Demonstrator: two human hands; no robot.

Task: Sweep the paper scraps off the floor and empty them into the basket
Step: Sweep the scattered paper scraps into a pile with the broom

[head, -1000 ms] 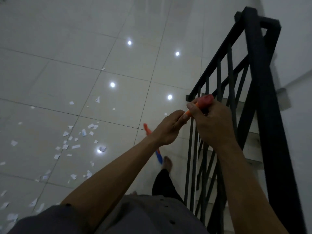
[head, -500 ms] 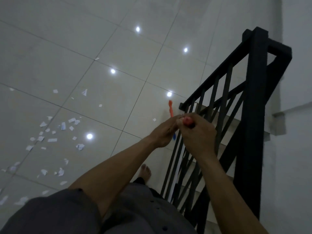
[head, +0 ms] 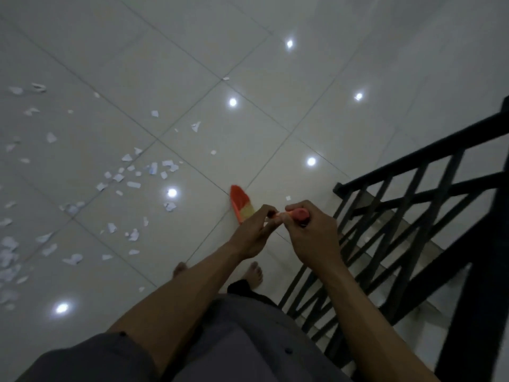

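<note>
Both of my hands hold an orange broom handle in front of me. My right hand grips its top end. My left hand pinches the handle just below. The orange broom head shows beyond my left hand, down near the floor. Several white paper scraps lie scattered over the pale floor tiles on the left. No basket is in view.
A black metal stair railing stands at the right, with steps going down behind it. My bare feet stand on the tiles beside it. Bright ceiling lights reflect off the glossy floor.
The view has swung left and down, so the railing sits farther right and more scraps show. My hands still hold the broom, whose head has swung out over the open floor.
</note>
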